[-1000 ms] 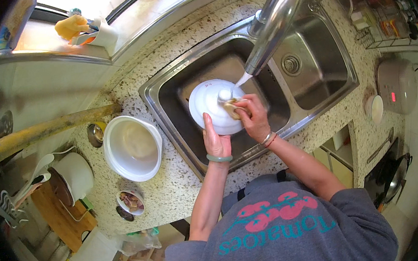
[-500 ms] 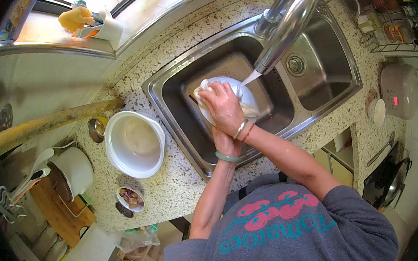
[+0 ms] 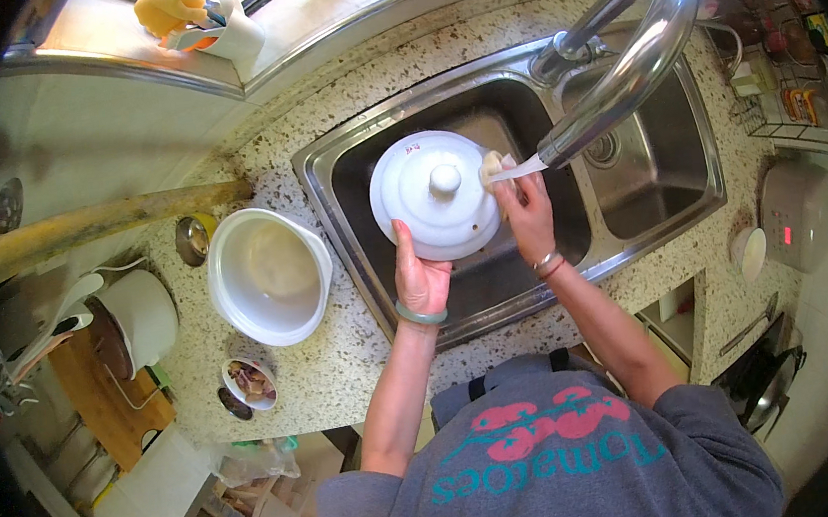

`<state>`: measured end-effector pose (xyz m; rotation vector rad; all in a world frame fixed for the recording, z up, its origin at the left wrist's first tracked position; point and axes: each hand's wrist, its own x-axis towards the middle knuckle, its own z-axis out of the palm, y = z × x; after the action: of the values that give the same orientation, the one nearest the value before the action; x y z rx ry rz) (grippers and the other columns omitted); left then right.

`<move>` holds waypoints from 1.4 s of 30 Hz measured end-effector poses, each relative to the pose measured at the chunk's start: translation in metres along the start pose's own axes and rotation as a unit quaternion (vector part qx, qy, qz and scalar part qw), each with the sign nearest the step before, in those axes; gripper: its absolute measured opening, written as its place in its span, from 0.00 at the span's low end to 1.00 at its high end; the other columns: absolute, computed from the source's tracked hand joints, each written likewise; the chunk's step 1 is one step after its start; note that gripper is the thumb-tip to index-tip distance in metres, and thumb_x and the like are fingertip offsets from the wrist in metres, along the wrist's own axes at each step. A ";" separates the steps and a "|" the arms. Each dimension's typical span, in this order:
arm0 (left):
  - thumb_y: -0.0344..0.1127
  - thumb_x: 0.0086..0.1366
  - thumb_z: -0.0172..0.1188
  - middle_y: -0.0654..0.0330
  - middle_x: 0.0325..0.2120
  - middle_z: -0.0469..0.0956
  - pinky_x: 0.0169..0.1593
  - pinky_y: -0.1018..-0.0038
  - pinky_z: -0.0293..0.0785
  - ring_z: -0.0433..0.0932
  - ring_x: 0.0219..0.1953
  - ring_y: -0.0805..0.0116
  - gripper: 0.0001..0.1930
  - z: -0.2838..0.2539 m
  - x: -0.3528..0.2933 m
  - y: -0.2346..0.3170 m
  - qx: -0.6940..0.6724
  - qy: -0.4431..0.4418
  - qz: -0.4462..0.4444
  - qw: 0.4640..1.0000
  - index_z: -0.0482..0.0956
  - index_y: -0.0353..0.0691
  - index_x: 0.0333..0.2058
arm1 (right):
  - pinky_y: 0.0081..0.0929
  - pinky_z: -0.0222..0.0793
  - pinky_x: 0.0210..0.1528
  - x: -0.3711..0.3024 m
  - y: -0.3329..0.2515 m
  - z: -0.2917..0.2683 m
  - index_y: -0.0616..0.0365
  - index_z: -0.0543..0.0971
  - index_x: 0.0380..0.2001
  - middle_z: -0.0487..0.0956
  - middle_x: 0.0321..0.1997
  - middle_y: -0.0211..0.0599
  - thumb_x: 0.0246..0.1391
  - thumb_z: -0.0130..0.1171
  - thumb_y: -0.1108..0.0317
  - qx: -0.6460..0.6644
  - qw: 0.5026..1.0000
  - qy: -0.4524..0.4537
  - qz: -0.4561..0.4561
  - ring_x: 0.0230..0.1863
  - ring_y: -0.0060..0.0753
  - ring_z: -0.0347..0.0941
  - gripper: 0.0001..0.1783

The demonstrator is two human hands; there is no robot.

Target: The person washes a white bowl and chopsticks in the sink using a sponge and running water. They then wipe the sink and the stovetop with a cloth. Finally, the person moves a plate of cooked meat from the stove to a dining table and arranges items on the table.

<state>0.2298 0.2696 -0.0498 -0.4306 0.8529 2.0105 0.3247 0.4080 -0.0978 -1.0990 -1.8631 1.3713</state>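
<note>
My left hand grips the near edge of a round white pot lid, with the thumb on top and the other fingers underneath. The lid lies level over the larger sink basin, its knob facing up. At the lid's right edge my right hand pinches a wet whitish cloth, partly hidden by the water and my fingers. A stream of water runs from the chrome faucet onto the cloth. Left of the sink, a white pot stands uncovered on the counter.
The smaller basin is to the right, beneath the faucet's arc. Near the pot are a small bowl of food pieces and a metal cup. A yellowish pole juts in from the left. A rice cooker stands far right.
The lid has turned knob side up and is held out flat. My hands have moved apart: the right one went right with the cloth to the water, the left one holds the lid's near edge.
</note>
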 end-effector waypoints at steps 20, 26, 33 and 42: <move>0.66 0.62 0.44 0.50 0.55 0.65 0.52 0.45 0.67 0.70 0.52 0.49 0.35 -0.006 0.045 0.024 0.093 -0.101 -0.251 0.958 0.61 0.46 0.58 | 0.33 0.67 0.42 0.010 -0.030 -0.015 0.61 0.74 0.45 0.75 0.42 0.43 0.46 0.63 0.69 -0.031 0.927 -0.338 -0.158 0.40 0.44 0.71 0.21; 0.24 0.50 0.45 0.55 0.41 0.75 0.47 0.63 0.74 0.75 0.42 0.62 0.24 -0.026 0.037 0.008 0.086 -0.002 -0.145 0.986 0.68 0.34 0.50 | 0.38 0.60 0.54 -0.009 -0.024 -0.018 0.56 0.70 0.53 0.70 0.53 0.45 0.51 0.57 0.68 -0.092 0.879 -0.408 -0.231 0.51 0.49 0.63 0.25; 0.20 0.48 0.45 0.58 0.37 0.73 0.39 0.71 0.76 0.75 0.34 0.68 0.23 -0.026 0.020 -0.024 0.183 0.037 -0.065 0.980 0.67 0.33 0.47 | 0.38 0.57 0.57 0.023 0.010 0.019 0.58 0.72 0.48 0.70 0.51 0.46 0.49 0.53 0.74 -0.157 0.956 -0.199 -0.147 0.53 0.48 0.64 0.20; 0.18 0.48 0.46 0.61 0.37 0.72 0.36 0.75 0.76 0.75 0.34 0.72 0.27 -0.025 0.024 -0.008 0.208 0.013 -0.080 0.975 0.64 0.38 0.50 | 0.35 0.62 0.54 -0.010 -0.019 0.040 0.58 0.72 0.44 0.71 0.44 0.44 0.49 0.51 0.76 0.022 0.955 -0.283 -0.081 0.50 0.46 0.66 0.17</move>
<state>0.2226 0.2689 -0.0848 -0.2764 1.1841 1.6277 0.2915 0.3779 -0.0917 -0.5377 -2.2378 1.7436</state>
